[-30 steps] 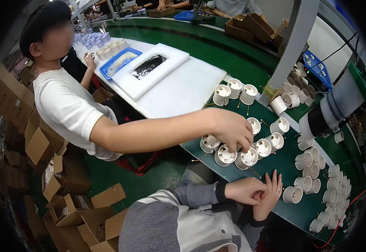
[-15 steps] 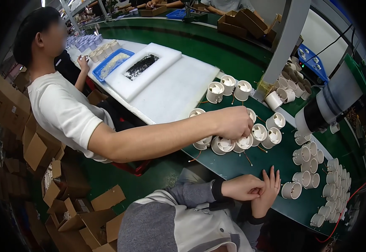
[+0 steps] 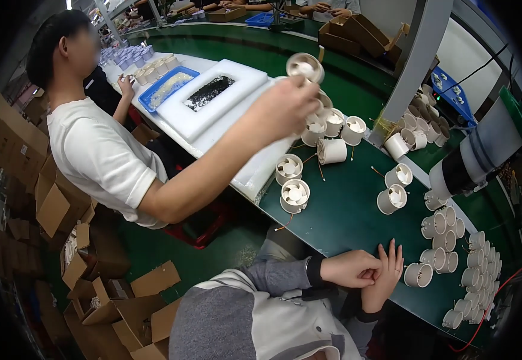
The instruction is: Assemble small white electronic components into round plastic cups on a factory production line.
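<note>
Over the front edge of the green table, my left hand (image 3: 349,268) is curled, its fingertips against my right hand; what they hold, if anything, is hidden. My right hand (image 3: 384,273) has its fingers stretched upward, with nothing in it that I can see. Nearest to it stands a cream cylindrical housing (image 3: 418,275). Two small fans in round cream housings (image 3: 391,199) stand farther back. Across the table, a co-worker's blurred hand (image 3: 294,108) is at a raised fan (image 3: 304,67). One fan housing (image 3: 332,151) lies on its side below that hand.
Two more fans (image 3: 295,195) stand at the table's left edge. Several cream housings (image 3: 474,276) are grouped at the right, beside a red cable (image 3: 486,309). A white foam block (image 3: 243,81) and a blue tray (image 3: 153,104) are at the back left. A metal post (image 3: 414,66) rises behind.
The co-worker's hand has moved up and left from the middle of the table, and several fans there have gone toward the far left corner. One fan is now lifted. My hands have stayed put.
</note>
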### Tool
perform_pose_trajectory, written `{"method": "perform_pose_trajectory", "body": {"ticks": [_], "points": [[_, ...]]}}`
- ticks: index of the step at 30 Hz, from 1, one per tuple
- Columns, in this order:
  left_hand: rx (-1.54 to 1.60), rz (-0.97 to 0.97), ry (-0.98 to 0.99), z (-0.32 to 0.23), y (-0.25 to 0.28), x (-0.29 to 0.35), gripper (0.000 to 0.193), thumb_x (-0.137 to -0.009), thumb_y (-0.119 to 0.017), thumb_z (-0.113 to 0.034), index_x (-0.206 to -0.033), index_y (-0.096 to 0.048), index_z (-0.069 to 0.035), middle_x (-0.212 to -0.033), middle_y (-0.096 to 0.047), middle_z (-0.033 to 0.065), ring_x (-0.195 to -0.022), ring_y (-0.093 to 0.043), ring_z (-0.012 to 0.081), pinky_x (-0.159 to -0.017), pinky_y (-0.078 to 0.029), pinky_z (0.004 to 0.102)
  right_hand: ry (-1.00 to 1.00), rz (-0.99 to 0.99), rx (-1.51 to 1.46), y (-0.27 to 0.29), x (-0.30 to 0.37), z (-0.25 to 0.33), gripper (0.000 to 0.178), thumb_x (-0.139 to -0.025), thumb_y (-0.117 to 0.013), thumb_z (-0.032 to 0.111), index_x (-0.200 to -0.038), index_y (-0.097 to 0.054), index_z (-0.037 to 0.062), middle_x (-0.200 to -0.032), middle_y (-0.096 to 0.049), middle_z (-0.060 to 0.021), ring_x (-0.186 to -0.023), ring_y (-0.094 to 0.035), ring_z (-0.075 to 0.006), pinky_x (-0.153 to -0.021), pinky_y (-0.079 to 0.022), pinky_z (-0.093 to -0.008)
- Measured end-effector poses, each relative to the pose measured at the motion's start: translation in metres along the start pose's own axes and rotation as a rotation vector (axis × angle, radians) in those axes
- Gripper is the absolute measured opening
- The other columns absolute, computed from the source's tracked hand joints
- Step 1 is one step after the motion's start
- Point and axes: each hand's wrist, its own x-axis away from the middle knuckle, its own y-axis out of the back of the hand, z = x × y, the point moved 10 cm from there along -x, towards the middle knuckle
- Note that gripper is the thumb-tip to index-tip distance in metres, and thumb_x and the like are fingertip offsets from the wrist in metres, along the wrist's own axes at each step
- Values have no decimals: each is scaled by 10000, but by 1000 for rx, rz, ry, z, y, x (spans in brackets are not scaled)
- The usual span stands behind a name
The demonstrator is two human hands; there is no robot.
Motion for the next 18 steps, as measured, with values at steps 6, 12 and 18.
{"method": "perform_pose_trajectory", "body": {"ticks": [6, 12, 18], "points": [[2, 18, -39, -3, -1, -1, 145, -760, -653, -83, -836, -539, -36, -665, -541, 51, -545, -546, 159, -498, -427, 273, -11, 7, -34, -2, 0, -3, 397, -777, -540, 171, -1160, -575, 72, -1395, -412, -130, -1313, -331, -350, -1071, -219, -499], [-18, 34, -20, -4, -2, 0, 138, -769, -651, -86, -830, -537, -41, -672, -538, 47, -541, -534, 155, -497, -421, 269, -16, 15, -43, 0, -1, -3, 396, -780, -540, 164, -1164, -571, 73, -1396, -409, -129, -1315, -326, -350, -1070, -222, -499], [-21, 55, -16, -4, -3, -1, 133, -778, -645, -90, -831, -534, -40, -679, -540, 47, -545, -534, 155, -499, -418, 268, -6, 11, -33, -1, 0, -2, 392, -785, -536, 153, -1167, -568, 71, -1397, -409, -127, -1319, -316, -350, -1069, -223, -497]]}}
